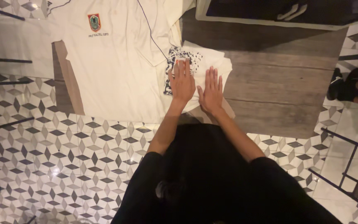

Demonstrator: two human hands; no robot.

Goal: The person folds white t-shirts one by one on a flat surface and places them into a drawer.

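Both hands, left hand (182, 85) and right hand (211, 92), press flat, fingers spread and gripping nothing, on the already folded printed shirt (199, 68), while the white shirt (117, 62) to the left lies unfolded.

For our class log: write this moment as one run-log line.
left hand: flat on folded shirt | right hand: flat beside it | table: wooden

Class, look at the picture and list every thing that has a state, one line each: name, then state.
Left hand: flat, fingers spread, pressing on the folded shirt.
Right hand: flat, palm down on the same shirt.
Folded white printed shirt: folded small, lying on the wooden table.
Large white shirt with badge: spread out flat, unfolded.
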